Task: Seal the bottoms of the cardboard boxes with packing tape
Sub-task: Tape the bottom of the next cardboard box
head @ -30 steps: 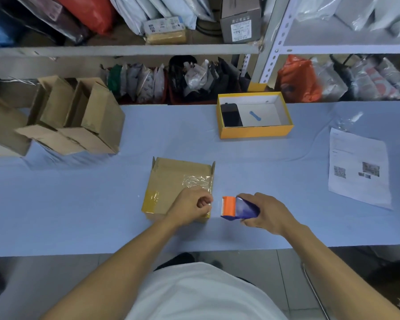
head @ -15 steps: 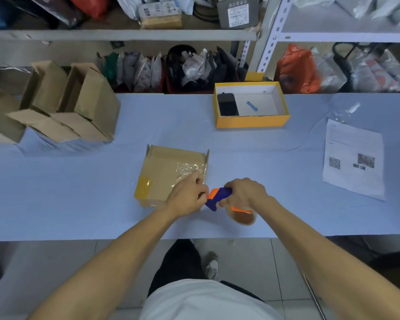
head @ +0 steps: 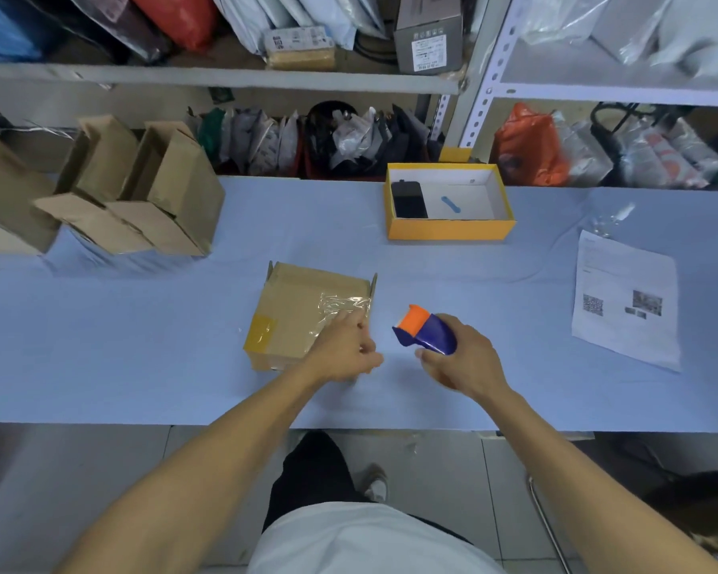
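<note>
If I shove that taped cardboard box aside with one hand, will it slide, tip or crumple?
The cardboard box sits low and flat on the blue table cover, so tipping looks unlikely. It seems empty and thin-walled, so probably light; it should slide easily. The glossy tape on top may be slippery, and the walls may dent under pressure.

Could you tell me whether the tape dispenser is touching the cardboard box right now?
Apart. The head view shows bare blue table between the tape dispenser, held in the right hand, and the right edge of the cardboard box.
</note>
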Demonstrator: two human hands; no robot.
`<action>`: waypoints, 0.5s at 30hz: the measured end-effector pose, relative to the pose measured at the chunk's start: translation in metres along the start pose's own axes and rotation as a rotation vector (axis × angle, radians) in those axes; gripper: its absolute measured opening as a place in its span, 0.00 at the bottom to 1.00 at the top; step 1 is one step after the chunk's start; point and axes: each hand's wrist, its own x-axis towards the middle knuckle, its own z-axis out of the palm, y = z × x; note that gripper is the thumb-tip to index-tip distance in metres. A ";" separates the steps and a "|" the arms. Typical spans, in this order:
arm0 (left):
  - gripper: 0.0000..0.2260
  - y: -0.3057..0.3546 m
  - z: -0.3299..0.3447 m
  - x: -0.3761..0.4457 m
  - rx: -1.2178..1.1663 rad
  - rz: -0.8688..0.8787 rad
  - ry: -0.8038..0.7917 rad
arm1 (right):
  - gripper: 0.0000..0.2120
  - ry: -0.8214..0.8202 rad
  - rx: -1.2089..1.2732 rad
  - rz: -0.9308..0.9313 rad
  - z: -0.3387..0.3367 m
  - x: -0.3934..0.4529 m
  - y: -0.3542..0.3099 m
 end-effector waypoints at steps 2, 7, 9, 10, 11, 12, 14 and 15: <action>0.07 0.005 -0.007 -0.001 -0.414 -0.101 0.097 | 0.30 -0.002 -0.003 -0.017 0.005 0.011 -0.006; 0.17 -0.016 -0.016 -0.010 0.066 -0.292 0.442 | 0.33 0.083 -0.158 -0.082 0.029 0.034 -0.021; 0.33 -0.027 -0.018 -0.014 0.211 -0.439 0.332 | 0.35 0.096 -0.169 -0.096 0.041 0.039 -0.023; 0.39 -0.032 -0.019 -0.015 0.243 -0.484 0.273 | 0.34 0.081 -0.165 -0.086 0.047 0.040 -0.025; 0.43 -0.037 -0.018 -0.015 0.266 -0.506 0.233 | 0.32 0.064 -0.154 -0.071 0.053 0.040 -0.027; 0.45 -0.042 -0.018 -0.015 0.285 -0.506 0.212 | 0.28 0.061 -0.157 -0.057 0.057 0.041 -0.029; 0.45 -0.051 -0.019 -0.015 0.309 -0.471 0.208 | 0.18 0.140 -0.222 -0.086 0.061 0.046 -0.038; 0.45 -0.055 -0.019 -0.015 0.315 -0.456 0.210 | 0.15 0.184 -0.234 -0.128 0.060 0.050 -0.044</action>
